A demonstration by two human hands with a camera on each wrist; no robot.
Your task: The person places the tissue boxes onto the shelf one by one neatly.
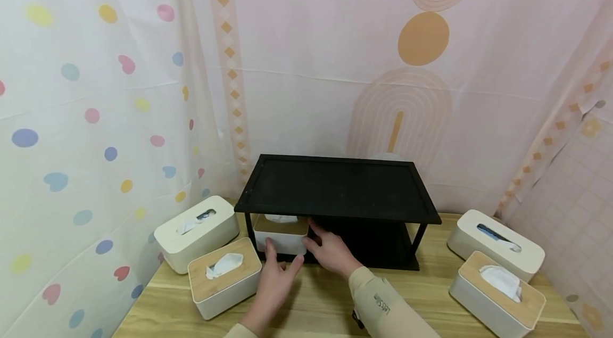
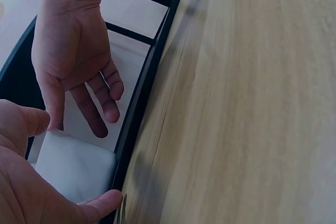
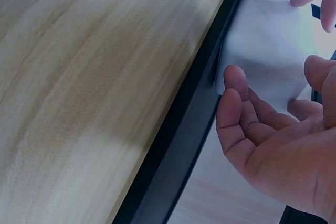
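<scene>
A tissue box [image 1: 282, 241] with a white body and wooden lid sits at the left end of the black two-tier rack [image 1: 335, 189], under its top board. My left hand [image 1: 276, 279] is at the front of this box, fingertips on its front face and thumb spread to the right. My right hand [image 1: 331, 252] is at the box's right front corner, with the index finger reaching back along its side and the thumb by the front. In the right wrist view the box's pale wall [image 3: 268, 35] lies between both hands, close to the rack's front rail [image 3: 184, 114].
Left of the rack stand a cream tissue box [image 1: 197, 231] and a wooden-lidded one [image 1: 225, 277]. Right of it are another cream box [image 1: 496, 244] and another wooden-lidded box [image 1: 498, 295]. All rest on the wood-grain table [image 1: 330, 306]. Patterned curtains [image 1: 311, 88] hang behind.
</scene>
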